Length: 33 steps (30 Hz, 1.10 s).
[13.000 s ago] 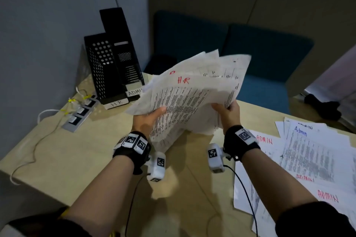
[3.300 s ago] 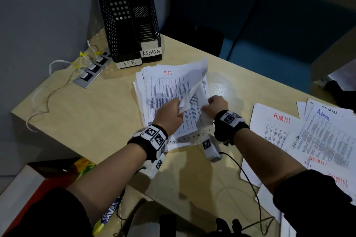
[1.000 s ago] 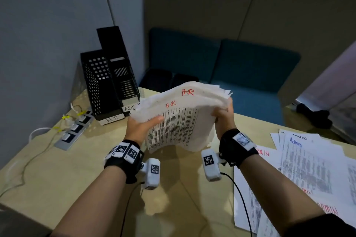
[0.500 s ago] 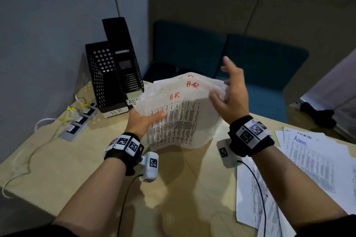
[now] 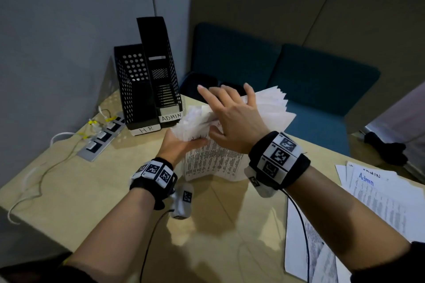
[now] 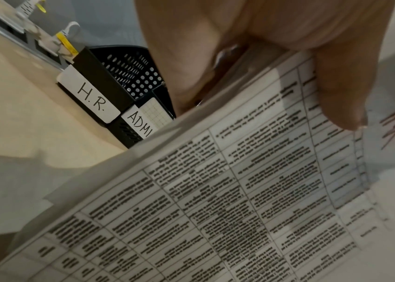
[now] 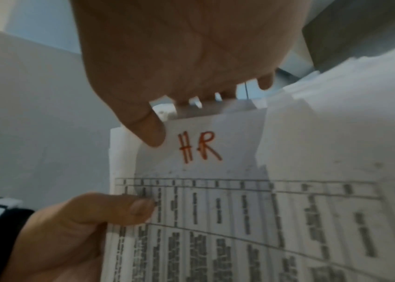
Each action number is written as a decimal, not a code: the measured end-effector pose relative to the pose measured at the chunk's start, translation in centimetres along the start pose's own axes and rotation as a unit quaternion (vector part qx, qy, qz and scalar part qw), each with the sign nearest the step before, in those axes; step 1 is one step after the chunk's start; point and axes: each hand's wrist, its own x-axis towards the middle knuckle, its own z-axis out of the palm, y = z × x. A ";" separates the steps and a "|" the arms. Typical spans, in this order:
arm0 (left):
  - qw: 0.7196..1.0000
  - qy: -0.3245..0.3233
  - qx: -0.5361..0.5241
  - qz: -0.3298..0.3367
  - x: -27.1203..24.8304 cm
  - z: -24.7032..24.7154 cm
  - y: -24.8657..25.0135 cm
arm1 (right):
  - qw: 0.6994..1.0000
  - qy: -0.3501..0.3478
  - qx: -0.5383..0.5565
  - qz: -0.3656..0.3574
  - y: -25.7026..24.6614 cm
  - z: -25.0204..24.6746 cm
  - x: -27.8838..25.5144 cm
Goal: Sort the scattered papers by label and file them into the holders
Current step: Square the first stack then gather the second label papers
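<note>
A stack of printed papers marked HR in red (image 5: pixel 216 163) stands upright above the table. My left hand (image 5: pixel 184 145) grips its left edge, thumb (image 7: pixel 128 208) on the front page and fingers behind. My right hand (image 5: pixel 230 117) lies over the stack's top edge with straight, spread fingers, its thumb (image 7: pixel 150 133) touching the front page beside the red HR (image 7: pixel 198 147). Two black mesh holders stand at the back left, one labelled HR (image 5: pixel 135 89), the other ADMIN (image 5: pixel 163 76). Both look empty from here. Their labels HR (image 6: pixel 92 99) and ADMIN (image 6: pixel 140 124) also show in the left wrist view.
Sheets marked Admin (image 5: pixel 379 195) lie spread on the table's right side. A grey power strip (image 5: pixel 101 138) with white cables sits left of the holders. A blue sofa (image 5: pixel 310 89) stands behind the table. The wall is close on the left.
My right hand, which was off the stack with spread fingers, has come down and leftward onto the stack's top edge. The left hand keeps its grip.
</note>
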 end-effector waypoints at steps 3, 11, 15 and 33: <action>0.999 0.029 -0.012 -0.006 0.2 0.2 -0.2 | 0.998 -0.039 0.008 -0.039 -1.3 0.2 0.5; 1.000 0.013 -0.001 0.027 -0.5 0.3 0.2 | 0.993 -0.091 -0.044 0.054 2.8 -0.8 1.8; 0.997 -0.020 0.073 0.023 0.9 0.6 2.2 | 0.987 -0.101 0.014 0.121 4.2 -1.9 1.6; 0.995 0.094 -0.016 -0.022 1.6 -1.0 -2.2 | 0.638 0.137 0.638 0.409 9.7 8.8 -7.3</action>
